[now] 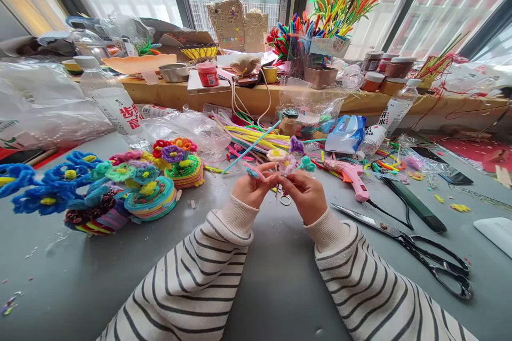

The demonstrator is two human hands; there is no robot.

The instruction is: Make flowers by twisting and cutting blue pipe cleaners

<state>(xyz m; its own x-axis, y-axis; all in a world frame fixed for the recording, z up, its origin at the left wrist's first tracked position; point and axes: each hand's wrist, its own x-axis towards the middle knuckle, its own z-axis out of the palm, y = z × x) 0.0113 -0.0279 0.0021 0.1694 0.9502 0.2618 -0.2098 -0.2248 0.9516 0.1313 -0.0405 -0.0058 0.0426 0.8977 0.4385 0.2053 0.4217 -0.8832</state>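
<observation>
My left hand [250, 187] and my right hand [306, 192] meet above the middle of the table, fingertips pinched together. Between them is a small bunch of pipe-cleaner flowers: a white flower [276, 155] with a yellow centre, a purple one [296, 145] and a teal one [308, 163], plus pale lilac ones. Thin stems point down between the fingers. A pink pipe-cleaner piece [253, 171] with a teal part shows at my left fingers; how it is held is partly hidden. Just behind the hands, small scissors [285, 200] lie partly covered.
At right lie a pink glue gun [356, 180], large black-handled scissors [384, 227] and a dark green tool [418, 205]. Finished flower pots [150, 200] stand at left. Loose pipe cleaners [256, 136], a jar [288, 122] and bottles [116, 104] crowd the back, below a cluttered ledge [160, 93].
</observation>
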